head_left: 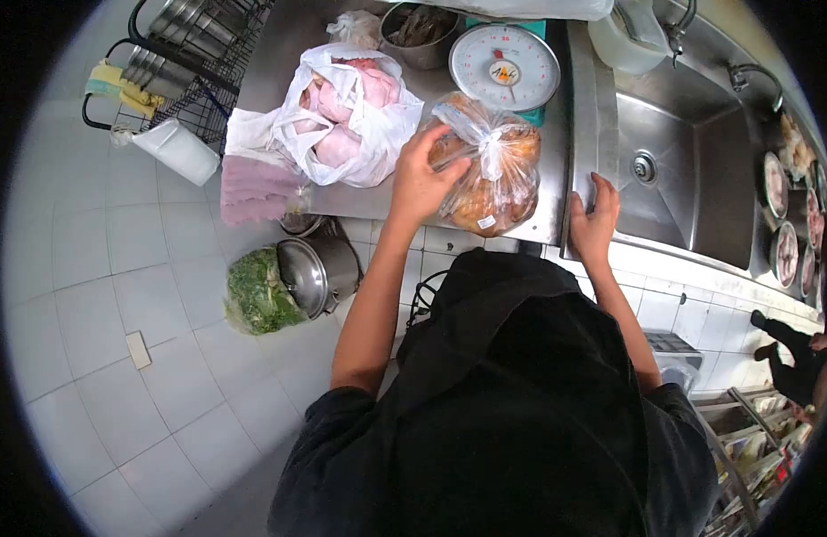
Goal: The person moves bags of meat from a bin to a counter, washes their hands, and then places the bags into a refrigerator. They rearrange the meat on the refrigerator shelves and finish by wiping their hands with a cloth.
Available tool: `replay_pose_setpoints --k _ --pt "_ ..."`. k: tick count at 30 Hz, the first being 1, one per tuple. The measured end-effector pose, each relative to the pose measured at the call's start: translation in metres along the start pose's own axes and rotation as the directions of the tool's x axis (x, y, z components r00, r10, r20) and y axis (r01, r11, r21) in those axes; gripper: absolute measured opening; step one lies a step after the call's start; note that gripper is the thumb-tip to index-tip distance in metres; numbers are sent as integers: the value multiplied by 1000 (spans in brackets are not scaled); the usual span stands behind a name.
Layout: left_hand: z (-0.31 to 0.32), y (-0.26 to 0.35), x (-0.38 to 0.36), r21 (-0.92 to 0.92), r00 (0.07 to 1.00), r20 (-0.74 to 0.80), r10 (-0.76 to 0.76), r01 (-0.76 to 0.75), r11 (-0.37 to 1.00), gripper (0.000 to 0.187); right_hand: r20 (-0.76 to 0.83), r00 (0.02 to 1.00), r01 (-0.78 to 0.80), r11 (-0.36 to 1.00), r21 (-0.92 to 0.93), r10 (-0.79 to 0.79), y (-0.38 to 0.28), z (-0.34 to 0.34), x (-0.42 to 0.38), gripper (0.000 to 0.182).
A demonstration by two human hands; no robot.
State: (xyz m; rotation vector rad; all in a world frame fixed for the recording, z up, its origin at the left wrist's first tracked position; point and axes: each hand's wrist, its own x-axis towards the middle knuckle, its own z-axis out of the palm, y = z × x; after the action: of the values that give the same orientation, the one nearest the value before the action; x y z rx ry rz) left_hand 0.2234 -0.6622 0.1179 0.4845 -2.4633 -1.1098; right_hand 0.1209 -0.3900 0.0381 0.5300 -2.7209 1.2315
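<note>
A knotted clear plastic bag of brown food (492,170) sits on the steel counter, its tied white top facing up. My left hand (424,174) is at the bag's left side, thumb and fingers apart; the fingertips seem to touch the plastic. Farther right, my right hand (595,219) lies open on the counter edge by the sink. Just behind the bag stands a dial scale (505,67) with a round white face. To the left, a white plastic bag (397,134) gapes open around pink raw meat (339,146).
The sink (651,206) is on the right, with several metal bowls (787,251) beyond it. A pot (420,36) stands at the back. Pink cloths (257,190) hang over the counter's left end. On the floor are a lidded pot (328,268) and bagged greens (261,291).
</note>
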Motion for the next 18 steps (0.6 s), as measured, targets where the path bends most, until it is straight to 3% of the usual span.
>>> replay_pose_setpoints --k 3,4,7,11,18 --pt "7 1 -6 187 978 20 206 -206 961 57 -51 993 92 981 -171 -102 -3 12 -14 54" --pt "11 1 -10 136 982 27 185 -187 973 57 -44 993 93 972 -217 -105 -5 14 -15 57" --pt "27 9 -17 263 947 66 314 -320 910 58 -76 991 84 960 -265 -108 -13 17 -12 57" --pt "46 24 -20 283 892 207 402 -448 848 60 -87 992 63 958 -278 -91 -11 20 -14 56" --pt "61 18 -11 291 861 281 423 -497 818 59 -107 991 49 951 -305 -85 -15 21 -14 58"
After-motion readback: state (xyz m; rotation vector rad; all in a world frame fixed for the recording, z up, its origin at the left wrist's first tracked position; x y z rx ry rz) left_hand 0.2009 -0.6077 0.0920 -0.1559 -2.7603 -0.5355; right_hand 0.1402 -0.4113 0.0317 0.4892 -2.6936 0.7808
